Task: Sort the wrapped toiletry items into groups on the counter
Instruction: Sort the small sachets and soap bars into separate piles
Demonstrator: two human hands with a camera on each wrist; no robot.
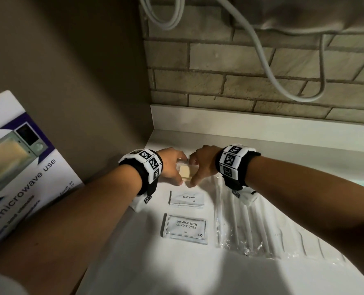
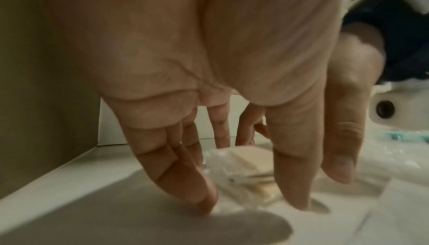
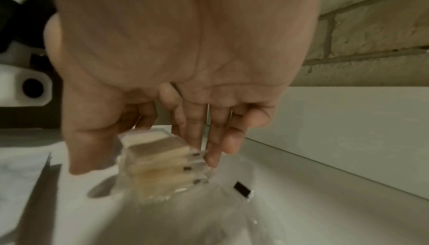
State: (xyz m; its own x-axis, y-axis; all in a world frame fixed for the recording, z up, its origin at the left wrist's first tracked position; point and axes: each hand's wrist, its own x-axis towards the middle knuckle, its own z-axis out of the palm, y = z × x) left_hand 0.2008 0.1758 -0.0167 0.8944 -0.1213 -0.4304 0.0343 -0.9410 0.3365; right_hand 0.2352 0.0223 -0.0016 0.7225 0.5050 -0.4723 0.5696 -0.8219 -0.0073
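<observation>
Both forearms reached in from below, wristbands on. Left hand (image 1: pixel 172 165) and right hand (image 1: pixel 201 165) met over a stack of clear-wrapped soaps (image 1: pixel 185 172) at the counter's (image 1: pixel 262 141) back left corner. Left fingers (image 2: pixel 199 190) curled down against the stack's left side, thumb at its near edge; right fingers (image 3: pixel 212 155) pinched the wrapper's far edge, thumb on the near side. Stack sat on the counter, between both hands. Just nearer lay toothpaste sachets (image 1: pixel 187 199), then a shampoo sachet (image 1: pixel 185 228). Right of those, clear-wrapped white sticks (image 1: pixel 240 226). Left, a microwave box (image 1: pixel 17 167) leaned on the wall. Behind, brick (image 1: pixel 219 60) and cables (image 1: pixel 268 67).
</observation>
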